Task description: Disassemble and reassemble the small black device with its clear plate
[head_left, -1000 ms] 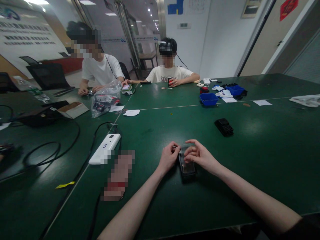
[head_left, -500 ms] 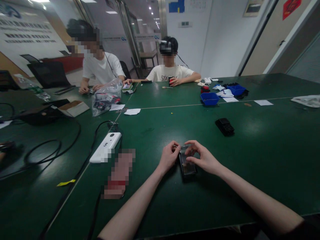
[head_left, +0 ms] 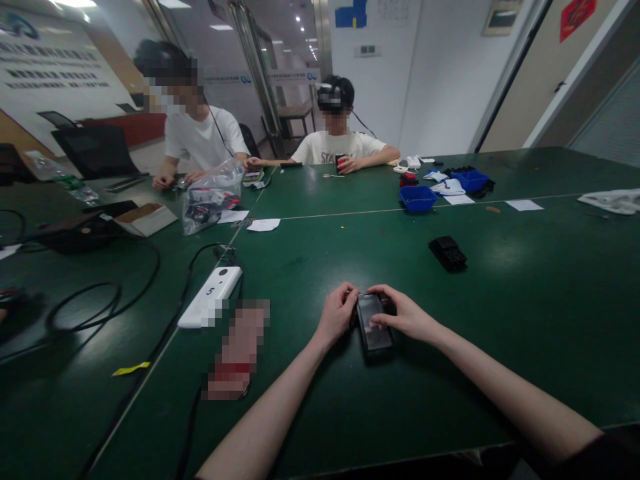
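Observation:
A flat, dark rectangular box (head_left: 377, 341) with a glossy, see-through-looking top lies on the green table in front of me. My left hand (head_left: 339, 312) is closed at its upper left corner, thumb and fingers pinched together against the edge. From the other side, my right hand (head_left: 409, 316) grips the box, its thumb resting on the glossy top and its fingers curled over the far right edge. What the box contains cannot be made out. Further off to the right sits a black ribbed object (head_left: 448, 253), apart from both hands.
A white power bank marked 5 (head_left: 213, 297) and a blurred-out pinkish item (head_left: 240, 347) lie to the left among black cables (head_left: 120, 293). Blue trays (head_left: 417, 198), a plastic bag (head_left: 213, 200) and papers (head_left: 264, 225) are farther back. Two people sit across the table.
The glossy top, tilted up in my right hand before, now lies flatter on the box. My right thumb and fingers have come down onto it; my left hand stays at the corner.

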The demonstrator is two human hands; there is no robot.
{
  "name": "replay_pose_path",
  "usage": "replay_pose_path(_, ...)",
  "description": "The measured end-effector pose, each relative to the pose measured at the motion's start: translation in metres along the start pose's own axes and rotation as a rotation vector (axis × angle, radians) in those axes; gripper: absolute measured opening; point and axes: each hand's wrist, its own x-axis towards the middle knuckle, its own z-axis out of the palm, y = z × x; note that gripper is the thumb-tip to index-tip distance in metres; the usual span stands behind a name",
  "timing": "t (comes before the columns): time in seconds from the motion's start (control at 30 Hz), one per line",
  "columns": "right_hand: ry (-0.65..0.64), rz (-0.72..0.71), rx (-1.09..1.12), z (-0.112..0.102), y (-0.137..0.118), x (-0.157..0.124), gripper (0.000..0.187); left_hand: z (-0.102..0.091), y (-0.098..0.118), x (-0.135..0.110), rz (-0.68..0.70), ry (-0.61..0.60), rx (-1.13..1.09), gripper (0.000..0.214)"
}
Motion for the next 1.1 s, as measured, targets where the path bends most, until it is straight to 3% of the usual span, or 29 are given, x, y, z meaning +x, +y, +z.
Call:
replay_pose_path(0.17, 0.032, 0.001, 0.038, 0.000, 0.011, 0.004, 0.056, -0.001, 0.002, 0.000, 0.051, 0.003, 0.055, 0.019)
replay_pose_path(0.3, 0.068, 0.032, 0.061, 0.002, 0.018, 0.007, 0.046, -0.001, 0.003, 0.000, 0.058, 0.023, 0.031, 0.020)
replay_pose_path(0.8, 0.069, 0.047, 0.213, 0.009, 0.010, 0.002, 0.044, 0.000, 0.003, -0.001, 0.059, 0.071, -0.072, 0.023)
replay_pose_path(1.1, 0.170, 0.021, 0.072, 0.013, 0.002, -0.001, 0.037, 0.002, 0.009, -0.002, 0.013, 0.031, -0.154, 0.029)
